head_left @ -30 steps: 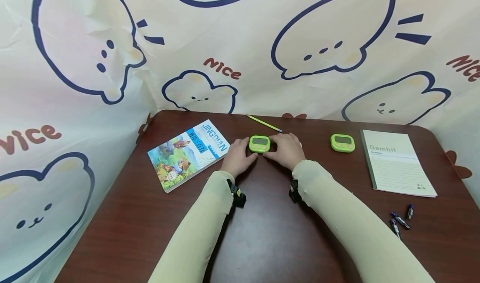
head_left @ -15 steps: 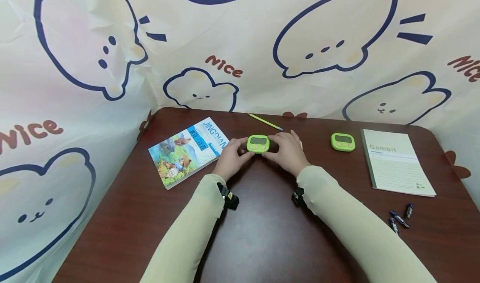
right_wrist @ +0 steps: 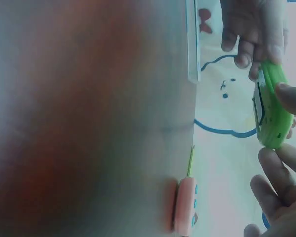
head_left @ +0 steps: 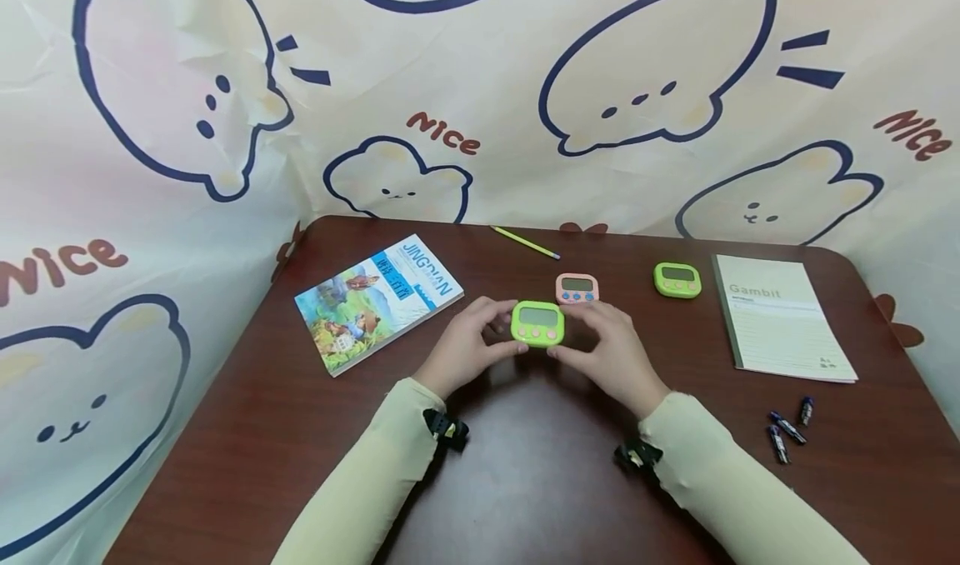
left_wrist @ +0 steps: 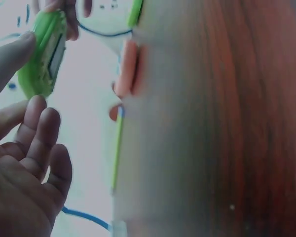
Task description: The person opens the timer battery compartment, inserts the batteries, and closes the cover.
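A green digital timer [head_left: 537, 325] with a grey screen and pink buttons is held between both hands. My left hand [head_left: 468, 340] pinches its left end between thumb and fingers, and my right hand [head_left: 611, 347] pinches the right end. Both wrist views show the green timer [left_wrist: 42, 57] raised clear of the tabletop, its screen side facing the person. Just behind the right fingers lies a pink timer [head_left: 577, 285] with blue buttons, its lower edge partly covered in the head view.
A picture-covered book [head_left: 378, 305] lies left, with a yellow-green pencil [head_left: 525, 242] at the back. Toward the right are a second green timer [head_left: 677, 281], a Gambit notebook [head_left: 783, 319] and several small dark batteries [head_left: 787, 427]. A printed curtain [head_left: 510, 73] borders the brown table [head_left: 225, 465].
Both hands have lifted the green timer off the table and brought it nearer the person. The pink timer, earlier hidden behind the right hand, has come into sight.
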